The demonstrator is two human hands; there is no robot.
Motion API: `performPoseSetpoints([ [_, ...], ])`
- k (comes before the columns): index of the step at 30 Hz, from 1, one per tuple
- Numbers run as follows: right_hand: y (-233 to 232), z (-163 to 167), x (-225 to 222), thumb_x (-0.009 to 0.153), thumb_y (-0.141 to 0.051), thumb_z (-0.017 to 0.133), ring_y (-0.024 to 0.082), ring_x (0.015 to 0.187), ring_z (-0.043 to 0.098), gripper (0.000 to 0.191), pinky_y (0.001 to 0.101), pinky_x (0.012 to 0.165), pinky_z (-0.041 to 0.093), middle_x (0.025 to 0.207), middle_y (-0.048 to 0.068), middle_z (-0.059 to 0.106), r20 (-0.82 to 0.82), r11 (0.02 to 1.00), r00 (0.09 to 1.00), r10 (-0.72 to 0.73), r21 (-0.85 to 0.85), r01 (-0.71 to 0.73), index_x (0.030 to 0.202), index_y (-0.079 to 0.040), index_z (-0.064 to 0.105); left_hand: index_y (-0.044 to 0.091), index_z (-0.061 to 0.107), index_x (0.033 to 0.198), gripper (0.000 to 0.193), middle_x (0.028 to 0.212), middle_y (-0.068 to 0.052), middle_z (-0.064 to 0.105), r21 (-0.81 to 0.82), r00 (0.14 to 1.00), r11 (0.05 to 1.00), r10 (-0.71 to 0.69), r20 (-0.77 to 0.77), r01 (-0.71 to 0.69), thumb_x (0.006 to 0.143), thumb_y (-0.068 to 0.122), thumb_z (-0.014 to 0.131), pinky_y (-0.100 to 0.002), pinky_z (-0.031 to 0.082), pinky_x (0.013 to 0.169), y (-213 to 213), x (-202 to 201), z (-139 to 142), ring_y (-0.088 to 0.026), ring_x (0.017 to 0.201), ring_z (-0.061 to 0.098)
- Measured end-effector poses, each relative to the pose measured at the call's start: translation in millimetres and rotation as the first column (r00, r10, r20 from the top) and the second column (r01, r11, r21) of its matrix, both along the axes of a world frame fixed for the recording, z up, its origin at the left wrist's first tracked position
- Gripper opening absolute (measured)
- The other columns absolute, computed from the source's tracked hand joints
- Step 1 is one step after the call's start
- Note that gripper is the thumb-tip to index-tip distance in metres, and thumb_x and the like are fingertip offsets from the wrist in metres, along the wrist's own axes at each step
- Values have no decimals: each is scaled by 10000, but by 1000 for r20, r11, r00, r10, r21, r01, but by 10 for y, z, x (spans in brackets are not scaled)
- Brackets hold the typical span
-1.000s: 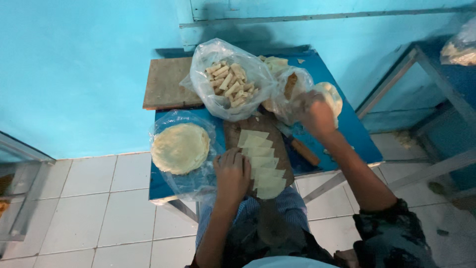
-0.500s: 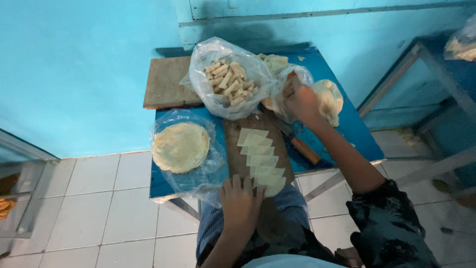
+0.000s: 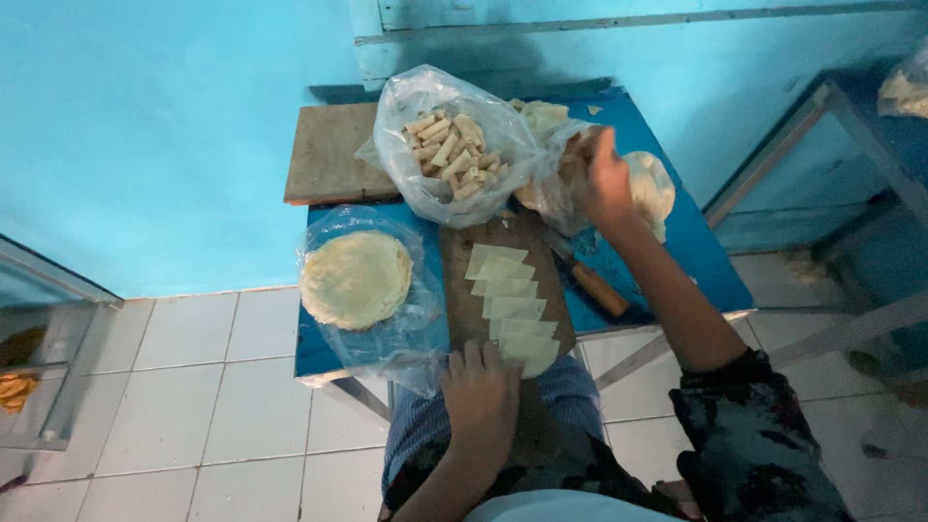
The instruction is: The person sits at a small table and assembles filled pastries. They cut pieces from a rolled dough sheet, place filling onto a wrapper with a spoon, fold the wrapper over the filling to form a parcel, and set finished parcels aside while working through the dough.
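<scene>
Person sits at a small blue table (image 3: pixel 696 261) pushed against the blue wall, a dark wooden board (image 3: pixel 503 290) running from table centre back toward the lap, prob. so the near end sits within easy reach. On the board a row of pale cut dough pieces (image 3: pixel 509 304) lies overlapping like shingles, one after the other, so each edge can be picked off w/o sticking flat to the next.

Left hand (image 3: pixel 480 391) rests palm down at the near end of the board, fingers spread and flat, touching the last dough piece; not gripping anything, more steadying the board or the row. Right hand (image 3: pixel 601 179) is stretched out to the far right of the table, fingers curled in around the crumpled clear bag of dough (image 3: pixel 551 188), just beside a pale lump of dough (image 3: pixel 652 188). Can't tell if it actually pinches dough inside or only the plastic.

A wooden-handled knife (image 3: pixel 590 282) lies on the table just right of the board, handle toward the person, handy for the cutting hand. Far side: an open plastic bag of rolled sticks (image 3: pixel 447 153), finished-looking, parked out of the way, partly over a brown wooden slab (image 3: pixel 329 159). Left of the board, a stack of round flat wrappers (image 3: pixel 356 278) sits on plastic sheet, prob. to keep it from drying or sticking.
</scene>
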State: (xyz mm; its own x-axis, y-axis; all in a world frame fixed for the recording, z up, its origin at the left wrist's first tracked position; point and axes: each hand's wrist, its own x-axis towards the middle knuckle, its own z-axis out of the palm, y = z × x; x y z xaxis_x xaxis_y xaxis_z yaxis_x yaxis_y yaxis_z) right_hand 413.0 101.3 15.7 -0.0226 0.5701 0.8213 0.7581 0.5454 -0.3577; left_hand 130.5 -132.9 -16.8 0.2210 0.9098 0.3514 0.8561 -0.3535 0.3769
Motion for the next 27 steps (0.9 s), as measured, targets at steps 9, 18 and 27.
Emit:
performPoseSetpoints([
  [9,-26,-27,89,915,126,700,262,860,785,528,368,680,650,966,173,685,-270,963,959,90,-221,-152,1178,-37,273,41,608,1010,281,996,-127,592,-104,999,994,-32,-37,28,840,210,753,-421,518,726,-108,-8,-75,-310,925,605],
  [18,-7,-87,498,933,153,679,272,762,746,539,374,647,669,944,190,650,-696,964,718,11,-182,-192,1219,-64,278,51,615,956,122,938,-139,606,-47,992,995,-81,96,86,874,113,681,-464,501,745,4,-37,-122,-343,902,599],
  [27,-321,-125,827,945,117,699,241,786,735,552,359,688,661,983,190,654,-811,975,585,-5,-134,-178,1247,-71,277,49,607,1053,172,872,-158,707,-209,899,970,-21,438,125,898,88,670,-424,575,700,168,-313,-26,-322,800,725],
])
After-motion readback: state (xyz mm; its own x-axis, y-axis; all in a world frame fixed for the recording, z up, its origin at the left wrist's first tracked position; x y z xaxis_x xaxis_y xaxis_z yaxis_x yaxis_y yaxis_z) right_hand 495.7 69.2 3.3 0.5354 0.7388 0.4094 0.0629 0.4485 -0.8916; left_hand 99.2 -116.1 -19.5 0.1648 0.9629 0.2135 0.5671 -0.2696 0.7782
